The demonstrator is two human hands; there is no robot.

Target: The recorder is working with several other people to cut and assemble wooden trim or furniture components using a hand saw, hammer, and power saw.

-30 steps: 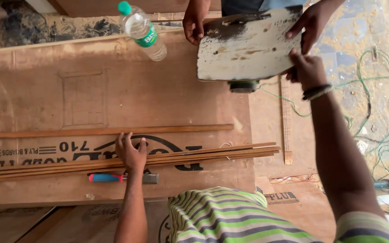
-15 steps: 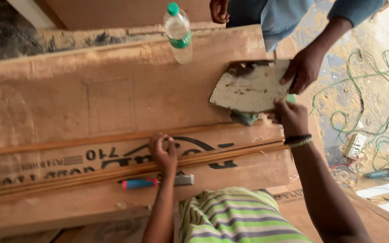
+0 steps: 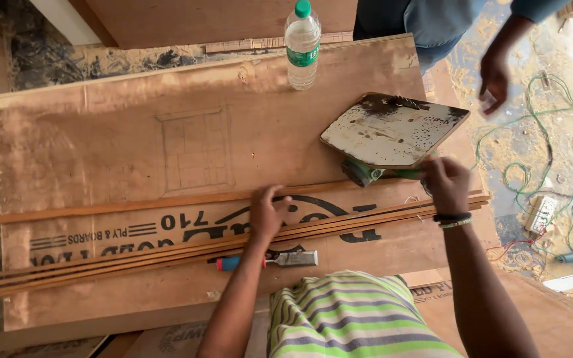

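My left hand [image 3: 268, 213] presses down on a bundle of thin wooden strips [image 3: 134, 255] that lie along a large plywood sheet [image 3: 101, 152]. My right hand [image 3: 447, 184] grips the green handle of an upturned power tool [image 3: 392, 132], whose flat, stained metal base plate faces up. The tool rests on the plywood near its right edge. A chisel with a blue and red handle [image 3: 266, 260] lies just below the strips, near my left forearm. Another single strip [image 3: 101, 207] lies above the bundle.
A clear plastic water bottle with a green cap [image 3: 302, 46] stands at the plywood's far edge. Another person in blue stands beyond the sheet, one hand [image 3: 495, 78] hanging free. Green cables and an extension box [image 3: 540, 212] lie on the dusty floor at right.
The other person's hand has let go of the tool's base plate and pulled away. The tool now rests lower on the plywood. My left hand stays on the strips.
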